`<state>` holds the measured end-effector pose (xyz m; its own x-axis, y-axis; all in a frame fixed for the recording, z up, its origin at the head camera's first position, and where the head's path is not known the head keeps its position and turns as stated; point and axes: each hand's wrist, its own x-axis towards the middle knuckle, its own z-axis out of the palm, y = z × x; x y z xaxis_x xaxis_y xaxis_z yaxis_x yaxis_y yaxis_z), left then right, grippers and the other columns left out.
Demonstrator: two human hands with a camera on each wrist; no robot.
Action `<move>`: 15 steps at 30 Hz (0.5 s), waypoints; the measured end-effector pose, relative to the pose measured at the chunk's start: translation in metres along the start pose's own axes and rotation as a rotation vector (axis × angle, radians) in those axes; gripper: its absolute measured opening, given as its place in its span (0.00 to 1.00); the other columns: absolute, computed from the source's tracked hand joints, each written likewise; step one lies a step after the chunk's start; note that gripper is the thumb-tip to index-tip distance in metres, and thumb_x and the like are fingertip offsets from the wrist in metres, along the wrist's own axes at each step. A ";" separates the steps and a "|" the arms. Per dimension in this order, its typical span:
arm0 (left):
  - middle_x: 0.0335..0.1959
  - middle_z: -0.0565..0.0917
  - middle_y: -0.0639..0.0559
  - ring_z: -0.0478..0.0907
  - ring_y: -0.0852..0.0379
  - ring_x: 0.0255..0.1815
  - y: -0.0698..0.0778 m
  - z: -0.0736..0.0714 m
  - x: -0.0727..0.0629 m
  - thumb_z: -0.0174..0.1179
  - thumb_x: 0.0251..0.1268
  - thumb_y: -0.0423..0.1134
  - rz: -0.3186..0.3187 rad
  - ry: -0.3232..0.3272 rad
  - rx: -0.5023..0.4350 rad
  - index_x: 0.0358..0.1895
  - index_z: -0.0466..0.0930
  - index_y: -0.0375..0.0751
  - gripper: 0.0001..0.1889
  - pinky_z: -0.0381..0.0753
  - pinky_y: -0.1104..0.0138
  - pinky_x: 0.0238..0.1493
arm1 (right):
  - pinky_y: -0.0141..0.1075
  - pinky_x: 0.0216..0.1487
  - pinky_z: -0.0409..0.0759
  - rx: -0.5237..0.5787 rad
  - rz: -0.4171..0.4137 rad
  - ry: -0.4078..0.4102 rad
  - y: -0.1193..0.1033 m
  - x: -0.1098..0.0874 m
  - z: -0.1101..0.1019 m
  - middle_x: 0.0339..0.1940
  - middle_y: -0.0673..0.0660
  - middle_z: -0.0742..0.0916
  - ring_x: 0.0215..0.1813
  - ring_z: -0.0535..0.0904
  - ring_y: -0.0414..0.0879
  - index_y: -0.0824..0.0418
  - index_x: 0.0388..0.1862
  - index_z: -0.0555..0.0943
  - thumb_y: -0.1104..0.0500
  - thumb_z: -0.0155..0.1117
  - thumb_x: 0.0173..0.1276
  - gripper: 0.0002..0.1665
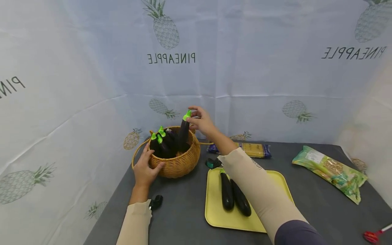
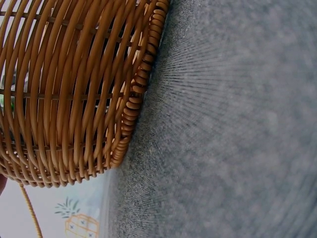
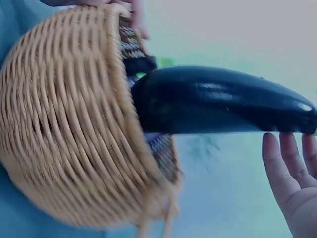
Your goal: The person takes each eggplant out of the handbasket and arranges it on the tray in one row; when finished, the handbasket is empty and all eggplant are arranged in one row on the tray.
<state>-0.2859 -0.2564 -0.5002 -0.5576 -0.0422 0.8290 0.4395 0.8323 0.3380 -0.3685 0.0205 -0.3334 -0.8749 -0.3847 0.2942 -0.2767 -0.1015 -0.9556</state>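
Note:
In the head view my right hand (image 1: 202,121) pinches an eggplant (image 1: 183,132) near its bright green cap. That eggplant stands nearly upright, its lower end inside the round wicker basket (image 1: 179,166). Seen from the right wrist, the dark glossy eggplant (image 3: 213,99) reaches out over the rim, with fingertips at its far end. My left hand (image 1: 145,169) grips the near left side of the basket, thumb spread along the front wall. Several other eggplants (image 1: 163,144) with green caps lie in the basket. The left wrist view is filled by wicker wall (image 2: 64,94) and grey tabletop.
A yellow tray (image 1: 211,217) holds two eggplants (image 1: 227,192), partly under my right forearm. Behind it lie a yellow-and-blue packet (image 1: 254,150) and a small black object (image 1: 212,163). On the right are a green bag (image 1: 330,172) and a red-headed item (image 1: 371,237). A patterned cloth hangs behind.

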 end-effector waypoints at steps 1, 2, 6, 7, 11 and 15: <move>0.69 0.70 0.48 0.78 0.39 0.55 0.000 0.000 -0.001 0.50 0.53 0.78 -0.002 -0.006 0.000 0.53 0.79 0.38 0.45 0.77 0.46 0.34 | 0.51 0.47 0.80 0.009 -0.016 0.020 -0.003 -0.004 -0.009 0.50 0.63 0.77 0.49 0.79 0.55 0.58 0.69 0.67 0.65 0.60 0.71 0.29; 0.69 0.70 0.48 0.77 0.39 0.55 0.000 0.000 -0.001 0.50 0.53 0.79 -0.002 -0.006 -0.002 0.53 0.79 0.38 0.45 0.77 0.45 0.35 | 0.51 0.46 0.80 0.017 -0.033 0.039 -0.006 -0.008 -0.018 0.50 0.63 0.77 0.49 0.79 0.56 0.58 0.70 0.67 0.65 0.60 0.71 0.29; 0.69 0.70 0.48 0.77 0.39 0.56 0.000 0.000 -0.002 0.49 0.53 0.79 -0.002 -0.004 0.001 0.54 0.79 0.39 0.45 0.77 0.45 0.35 | 0.49 0.44 0.81 0.012 -0.056 0.105 -0.012 -0.025 -0.055 0.50 0.64 0.77 0.49 0.79 0.57 0.57 0.71 0.64 0.65 0.60 0.71 0.31; 0.69 0.70 0.48 0.77 0.38 0.56 -0.001 -0.001 -0.002 0.49 0.53 0.79 -0.001 -0.001 -0.001 0.54 0.79 0.38 0.45 0.77 0.45 0.35 | 0.48 0.43 0.82 -0.007 -0.056 0.121 -0.011 -0.031 -0.063 0.50 0.64 0.77 0.49 0.79 0.56 0.57 0.72 0.64 0.64 0.60 0.72 0.32; 0.69 0.71 0.48 0.77 0.38 0.56 -0.001 0.000 -0.001 0.50 0.53 0.78 0.007 0.011 -0.005 0.53 0.79 0.37 0.45 0.77 0.45 0.35 | 0.47 0.42 0.82 -0.103 -0.040 0.166 -0.003 -0.059 -0.095 0.50 0.63 0.76 0.50 0.79 0.56 0.58 0.72 0.64 0.61 0.59 0.73 0.30; 0.69 0.71 0.48 0.78 0.36 0.54 0.000 0.001 -0.001 0.51 0.53 0.78 0.005 0.014 -0.014 0.53 0.79 0.37 0.45 0.76 0.44 0.34 | 0.48 0.43 0.82 -0.178 0.022 0.188 0.013 -0.096 -0.123 0.52 0.64 0.76 0.51 0.78 0.55 0.59 0.71 0.64 0.57 0.59 0.74 0.30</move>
<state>-0.2863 -0.2557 -0.5020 -0.5456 -0.0463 0.8368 0.4520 0.8245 0.3403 -0.3369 0.1686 -0.3717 -0.9354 -0.2063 0.2872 -0.3077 0.0744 -0.9486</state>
